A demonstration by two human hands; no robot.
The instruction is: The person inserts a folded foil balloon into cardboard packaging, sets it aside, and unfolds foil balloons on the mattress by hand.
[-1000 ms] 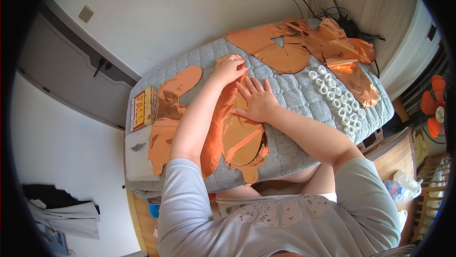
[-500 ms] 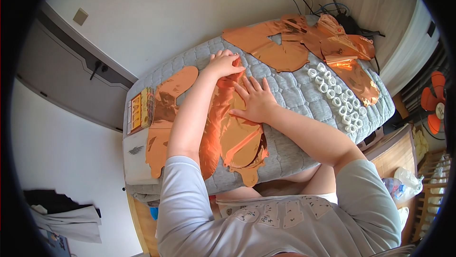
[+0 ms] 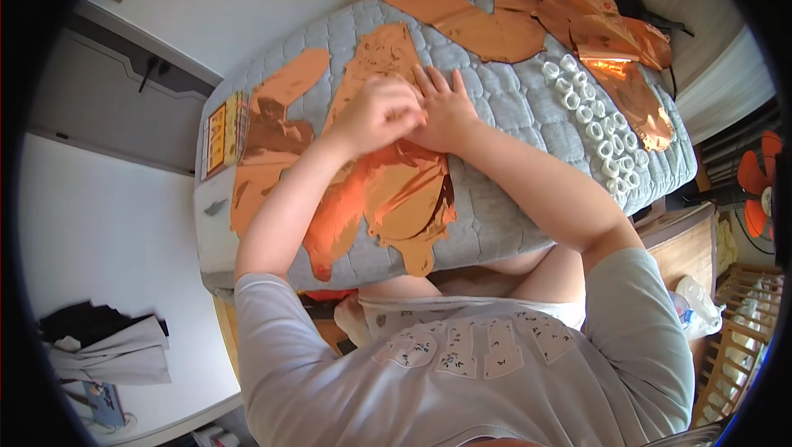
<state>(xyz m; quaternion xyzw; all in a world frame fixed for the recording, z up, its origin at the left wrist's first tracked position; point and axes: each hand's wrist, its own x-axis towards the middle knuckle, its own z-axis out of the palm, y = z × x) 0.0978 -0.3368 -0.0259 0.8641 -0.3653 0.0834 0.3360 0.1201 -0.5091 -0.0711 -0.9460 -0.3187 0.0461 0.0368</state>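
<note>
In the middle of the mattress lies a flat, deflated copper-orange foil balloon (image 3: 408, 203), with part of it folded and crumpled. My left hand (image 3: 381, 113) is above this foil with its fingers curled in, slightly blurred. Whatever its fingertips hold beside my right hand is hidden or too small to make out. Flat against the foil and the mattress, my right hand (image 3: 446, 113) has its fingers stretched out and spread. Another flat foil balloon (image 3: 276, 129) lies left of my left forearm.
More copper foil balloons (image 3: 487, 22) spread across the far side of the grey quilted mattress (image 3: 503, 208). Several white rings (image 3: 594, 129) lie to the right. A printed packet (image 3: 221, 137) rests at the left edge. An orange-bladed fan (image 3: 757, 183) stands at far right.
My left hand has come back towards me, and its fingers have curled. Foil at the far end now lies more spread out. The view has shifted, showing the mattress higher up.
</note>
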